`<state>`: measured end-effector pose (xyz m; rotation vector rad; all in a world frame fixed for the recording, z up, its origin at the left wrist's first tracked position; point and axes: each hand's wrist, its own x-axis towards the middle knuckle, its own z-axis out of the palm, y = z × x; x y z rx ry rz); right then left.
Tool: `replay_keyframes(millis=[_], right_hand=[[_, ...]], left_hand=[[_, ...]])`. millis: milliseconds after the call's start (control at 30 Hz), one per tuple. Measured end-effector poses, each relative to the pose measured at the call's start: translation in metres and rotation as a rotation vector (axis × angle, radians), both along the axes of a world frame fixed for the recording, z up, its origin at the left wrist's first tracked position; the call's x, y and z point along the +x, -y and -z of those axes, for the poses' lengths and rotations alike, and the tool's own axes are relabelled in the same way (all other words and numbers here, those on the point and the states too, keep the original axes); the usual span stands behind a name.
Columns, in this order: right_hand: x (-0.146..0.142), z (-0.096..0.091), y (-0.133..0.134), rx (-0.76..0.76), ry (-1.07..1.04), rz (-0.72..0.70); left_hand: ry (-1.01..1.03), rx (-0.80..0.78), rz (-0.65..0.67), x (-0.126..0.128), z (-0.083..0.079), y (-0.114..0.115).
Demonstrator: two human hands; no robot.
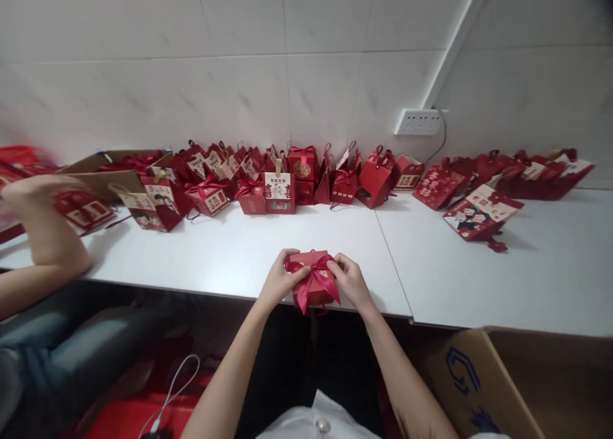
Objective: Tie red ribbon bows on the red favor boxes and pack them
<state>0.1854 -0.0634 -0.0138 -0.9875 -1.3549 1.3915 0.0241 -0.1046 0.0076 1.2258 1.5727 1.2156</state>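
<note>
A small red gift box [310, 258] sits at the front edge of the white table, tied with a dark pink satin ribbon bow [313, 274]. My left hand [282, 274] holds the box's left side, its thumb on the left loop of the bow. On the opposite side, my right hand [349, 274] pinches the right loop between thumb and fingers. Two ribbon tails hang down over the front of the box. Its underside and the fingers behind it are hidden.
Several red gift boxes [253, 198] line the wall. A patterned box [481, 212] stands at right. A co-worker's arm [45, 235] reaches over the table at left, near an open carton [98, 185]. Below right stands a cardboard box [460, 375]. A socket strip [419, 122] is on the wall.
</note>
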Motion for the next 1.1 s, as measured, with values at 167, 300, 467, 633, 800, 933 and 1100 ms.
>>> replay_keyframes(millis=[167,300,467,633,800,933,1100], right_hand=[[-0.003,0.013,0.004,-0.157,-0.159,-0.047],[-0.013,0.02,0.007,-0.225,-0.266,0.044],[-0.01,0.018,0.01,-0.208,-0.296,0.131],[0.002,0.01,0.007,-0.159,-0.228,0.241],[-0.001,-0.004,-0.004,-0.133,-0.07,0.189],[-0.008,-0.007,-0.004,-0.118,-0.017,0.142],[-0.012,0.0,0.007,-0.128,-0.081,0.163]], left_hand=[[-0.011,-0.024,-0.041,0.002,0.004,-0.001],[-0.04,-0.062,0.027,0.0,0.005,-0.003],[-0.027,-0.034,0.082,-0.009,0.007,-0.005],[0.09,0.017,-0.007,-0.023,0.017,0.0],[0.135,0.061,0.01,-0.025,0.025,0.004],[0.17,0.118,0.029,-0.016,0.025,0.0],[0.194,0.132,-0.003,-0.01,0.026,0.001]])
